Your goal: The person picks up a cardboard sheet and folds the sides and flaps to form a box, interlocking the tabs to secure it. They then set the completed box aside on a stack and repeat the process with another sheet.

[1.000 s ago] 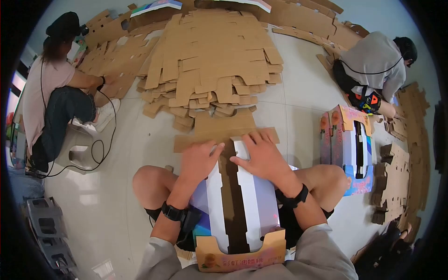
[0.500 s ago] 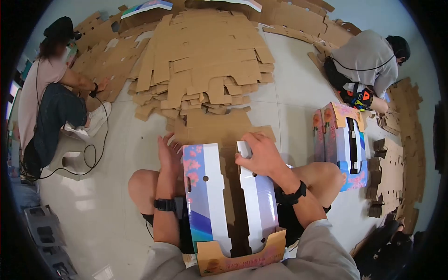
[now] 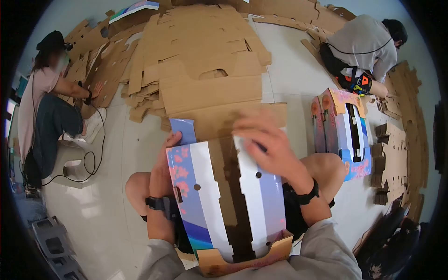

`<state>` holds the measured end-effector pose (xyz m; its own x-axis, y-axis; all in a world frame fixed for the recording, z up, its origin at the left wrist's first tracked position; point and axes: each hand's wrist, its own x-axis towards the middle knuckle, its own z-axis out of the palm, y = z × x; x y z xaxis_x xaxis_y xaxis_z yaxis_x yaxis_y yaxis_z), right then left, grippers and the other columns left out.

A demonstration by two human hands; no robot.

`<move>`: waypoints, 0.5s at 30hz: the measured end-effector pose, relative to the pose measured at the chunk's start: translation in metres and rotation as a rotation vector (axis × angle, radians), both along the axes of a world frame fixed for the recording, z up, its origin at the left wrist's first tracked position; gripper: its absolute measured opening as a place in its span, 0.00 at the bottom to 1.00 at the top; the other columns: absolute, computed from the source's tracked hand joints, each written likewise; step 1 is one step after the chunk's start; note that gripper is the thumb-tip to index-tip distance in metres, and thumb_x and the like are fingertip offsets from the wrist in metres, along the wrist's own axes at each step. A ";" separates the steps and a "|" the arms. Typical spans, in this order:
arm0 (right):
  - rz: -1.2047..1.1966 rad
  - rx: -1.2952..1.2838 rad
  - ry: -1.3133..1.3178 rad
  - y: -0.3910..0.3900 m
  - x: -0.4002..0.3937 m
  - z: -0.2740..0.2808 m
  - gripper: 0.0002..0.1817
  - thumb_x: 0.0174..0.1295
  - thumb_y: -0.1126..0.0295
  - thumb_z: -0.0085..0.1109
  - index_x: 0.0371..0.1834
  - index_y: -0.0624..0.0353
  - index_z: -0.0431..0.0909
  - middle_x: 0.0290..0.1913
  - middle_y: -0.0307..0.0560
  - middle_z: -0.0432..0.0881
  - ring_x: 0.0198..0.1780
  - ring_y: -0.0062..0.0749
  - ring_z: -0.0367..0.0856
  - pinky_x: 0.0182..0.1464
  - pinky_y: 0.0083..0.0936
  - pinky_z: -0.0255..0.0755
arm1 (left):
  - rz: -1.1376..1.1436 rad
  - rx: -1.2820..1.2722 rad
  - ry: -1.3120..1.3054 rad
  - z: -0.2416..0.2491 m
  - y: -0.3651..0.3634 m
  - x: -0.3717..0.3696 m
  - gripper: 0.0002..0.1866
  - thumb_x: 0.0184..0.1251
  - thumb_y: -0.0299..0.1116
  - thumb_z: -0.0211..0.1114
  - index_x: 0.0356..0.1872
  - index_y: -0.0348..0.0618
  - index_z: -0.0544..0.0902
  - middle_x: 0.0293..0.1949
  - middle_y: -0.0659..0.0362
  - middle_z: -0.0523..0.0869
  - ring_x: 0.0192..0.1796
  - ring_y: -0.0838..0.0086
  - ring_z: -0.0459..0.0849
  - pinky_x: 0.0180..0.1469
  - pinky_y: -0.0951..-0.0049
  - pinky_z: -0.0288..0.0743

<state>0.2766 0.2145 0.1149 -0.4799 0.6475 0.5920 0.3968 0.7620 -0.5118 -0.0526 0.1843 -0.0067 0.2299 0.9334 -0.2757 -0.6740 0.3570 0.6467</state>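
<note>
A partly folded printed cardboard box [image 3: 198, 205] lies between my legs, with pink flowers, blue panels and white inner strips. A long gap runs down its middle, and a brown printed flap [image 3: 247, 264] stands at the near end. My left hand [image 3: 164, 156] is at the far left corner, its thumb on the edge of a raised blue side flap [image 3: 184, 130]; its other fingers are mostly hidden. Over the far right corner is my right hand [image 3: 263, 140], fingers smeared by motion. From the far end extends a brown cardboard panel [image 3: 214, 109] with a cut-out handle.
Flat cardboard sheets [image 3: 196, 42] are stacked ahead. Folded boxes [image 3: 343, 126] stand at right, beside more cardboard [image 3: 389, 158]. One person [image 3: 46, 93] sits left with a hand on cardboard; another [image 3: 361, 44] bends over at right. A grey stool [image 3: 70, 165] stands left.
The brown far panel has come up, showing its handle cut-out. A blue side flap now stands out by my left hand. My right hand has lifted from the right corner and blurs.
</note>
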 end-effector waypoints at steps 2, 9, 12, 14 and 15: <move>-0.257 0.071 0.128 0.015 0.016 -0.014 0.14 0.66 0.77 0.61 0.54 0.61 0.87 0.54 0.50 0.87 0.55 0.46 0.84 0.61 0.41 0.78 | 0.044 0.049 0.156 0.003 0.003 0.000 0.27 0.82 0.43 0.67 0.75 0.43 0.77 0.63 0.54 0.89 0.57 0.65 0.92 0.58 0.61 0.89; -0.354 -1.220 1.111 0.054 0.077 -0.056 0.18 0.79 0.71 0.50 0.67 0.61 0.79 0.67 0.52 0.82 0.68 0.38 0.80 0.66 0.35 0.77 | 0.166 0.008 0.184 0.000 0.004 0.021 0.24 0.84 0.39 0.66 0.74 0.43 0.78 0.56 0.58 0.91 0.51 0.71 0.92 0.51 0.68 0.89; -0.129 -1.406 1.291 0.044 0.055 -0.035 0.19 0.82 0.67 0.50 0.71 0.59 0.77 0.69 0.54 0.81 0.69 0.40 0.79 0.72 0.39 0.74 | 0.112 0.066 0.101 -0.014 0.007 0.004 0.24 0.85 0.41 0.65 0.74 0.44 0.78 0.55 0.60 0.90 0.48 0.73 0.91 0.49 0.69 0.88; 0.127 -1.457 1.330 0.040 0.038 -0.009 0.20 0.80 0.70 0.53 0.71 0.59 0.78 0.67 0.52 0.82 0.68 0.38 0.80 0.72 0.38 0.74 | 0.146 0.029 0.107 -0.009 0.005 0.008 0.24 0.85 0.42 0.65 0.75 0.44 0.77 0.54 0.60 0.90 0.48 0.73 0.91 0.47 0.70 0.88; 0.128 -1.405 1.213 0.039 0.033 -0.011 0.20 0.79 0.72 0.54 0.72 0.60 0.78 0.66 0.51 0.82 0.68 0.37 0.80 0.71 0.37 0.74 | 0.163 0.026 0.137 -0.005 0.004 0.012 0.24 0.85 0.42 0.65 0.75 0.45 0.76 0.54 0.60 0.90 0.48 0.73 0.91 0.47 0.70 0.88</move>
